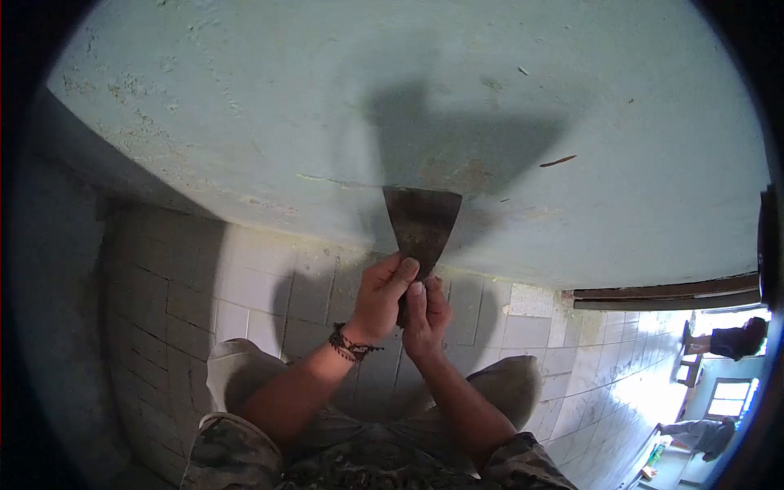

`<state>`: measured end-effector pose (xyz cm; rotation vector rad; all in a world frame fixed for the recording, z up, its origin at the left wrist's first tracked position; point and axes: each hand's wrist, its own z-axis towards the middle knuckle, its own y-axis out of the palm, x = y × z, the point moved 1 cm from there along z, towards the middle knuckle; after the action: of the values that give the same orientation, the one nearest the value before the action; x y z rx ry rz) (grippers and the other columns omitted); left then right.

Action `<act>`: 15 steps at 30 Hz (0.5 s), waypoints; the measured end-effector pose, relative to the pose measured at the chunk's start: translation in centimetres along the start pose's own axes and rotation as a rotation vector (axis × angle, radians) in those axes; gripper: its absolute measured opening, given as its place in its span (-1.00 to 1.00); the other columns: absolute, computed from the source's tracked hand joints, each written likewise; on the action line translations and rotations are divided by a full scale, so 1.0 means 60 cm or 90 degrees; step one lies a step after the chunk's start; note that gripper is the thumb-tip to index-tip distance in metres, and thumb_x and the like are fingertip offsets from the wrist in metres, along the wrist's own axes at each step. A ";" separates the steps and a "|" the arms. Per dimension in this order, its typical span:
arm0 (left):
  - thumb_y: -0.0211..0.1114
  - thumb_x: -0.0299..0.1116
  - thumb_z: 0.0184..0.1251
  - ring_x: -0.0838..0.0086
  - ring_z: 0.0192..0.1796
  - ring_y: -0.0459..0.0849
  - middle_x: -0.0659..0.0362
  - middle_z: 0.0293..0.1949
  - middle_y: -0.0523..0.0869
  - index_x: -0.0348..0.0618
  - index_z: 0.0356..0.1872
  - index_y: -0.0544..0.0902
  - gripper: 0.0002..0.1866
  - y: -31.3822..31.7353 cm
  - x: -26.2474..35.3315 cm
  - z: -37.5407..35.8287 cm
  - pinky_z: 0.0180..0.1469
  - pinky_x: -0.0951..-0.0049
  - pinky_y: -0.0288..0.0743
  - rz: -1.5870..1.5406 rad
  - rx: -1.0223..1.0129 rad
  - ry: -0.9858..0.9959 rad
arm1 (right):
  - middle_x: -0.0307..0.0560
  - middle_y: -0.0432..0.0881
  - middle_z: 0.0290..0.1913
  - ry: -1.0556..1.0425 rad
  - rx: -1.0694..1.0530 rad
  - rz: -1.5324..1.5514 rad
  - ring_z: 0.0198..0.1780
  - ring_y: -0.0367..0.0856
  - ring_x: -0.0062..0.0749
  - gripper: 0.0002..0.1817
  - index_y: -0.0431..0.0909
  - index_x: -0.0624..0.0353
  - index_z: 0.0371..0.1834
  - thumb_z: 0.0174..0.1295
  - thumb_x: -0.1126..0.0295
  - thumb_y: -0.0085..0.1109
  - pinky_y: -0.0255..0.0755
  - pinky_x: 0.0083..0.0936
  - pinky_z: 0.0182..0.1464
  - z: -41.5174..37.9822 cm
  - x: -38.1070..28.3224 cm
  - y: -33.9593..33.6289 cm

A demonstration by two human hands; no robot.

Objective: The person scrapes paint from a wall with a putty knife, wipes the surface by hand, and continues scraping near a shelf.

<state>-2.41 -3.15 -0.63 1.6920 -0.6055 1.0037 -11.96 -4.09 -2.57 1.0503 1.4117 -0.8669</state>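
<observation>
A wide, dark-bladed scraper (424, 222) points away from me, its broad edge right at the pale green wall (286, 98). My left hand (379, 299), with a dark braided bracelet (351, 345) at the wrist, is closed around the scraper's handle, its thumb near the base of the blade. Just right of it, my right hand (428, 317) is wrapped on the same handle, thumb pointing up. Most of the handle is hidden by my fingers. Around the blade, the wall shows scuffs, a thin pale crack and a brownish patch (474, 174).
Tiled floor (523, 333) lies below the wall, between and beyond my knees. A dark wooden frame (665, 292) runs along the wall's right end. Far right, a person (727, 341) and another person (701, 435) are near a bright window (729, 398).
</observation>
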 end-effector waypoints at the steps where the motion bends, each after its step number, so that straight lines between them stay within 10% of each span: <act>1: 0.07 -0.21 0.40 0.74 -0.39 0.33 0.40 -0.49 0.46 -0.21 -0.38 0.51 -0.73 -0.002 -0.009 -0.004 -0.36 0.64 0.28 0.007 0.000 0.001 | -0.36 0.39 -0.38 -0.001 -0.001 0.007 -0.42 0.26 -0.79 -0.73 0.42 0.24 -0.10 0.38 0.25 -0.11 0.17 -0.76 -0.45 -0.005 0.010 -0.002; 15: 0.06 -0.28 0.40 0.70 -0.43 0.32 0.30 -0.56 0.49 -0.30 -0.39 0.52 -0.73 0.002 -0.010 -0.007 -0.42 0.59 0.28 0.201 0.095 0.100 | -0.08 0.56 -0.28 -0.076 0.049 0.034 -0.23 0.41 -0.56 -0.75 0.45 0.36 -0.12 0.34 0.36 -0.07 0.31 -0.55 -0.10 -0.002 0.022 0.020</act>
<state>-2.95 -2.83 -1.05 1.6569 -0.7227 1.4247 -10.86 -3.41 -3.78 1.0711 1.2540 -0.9365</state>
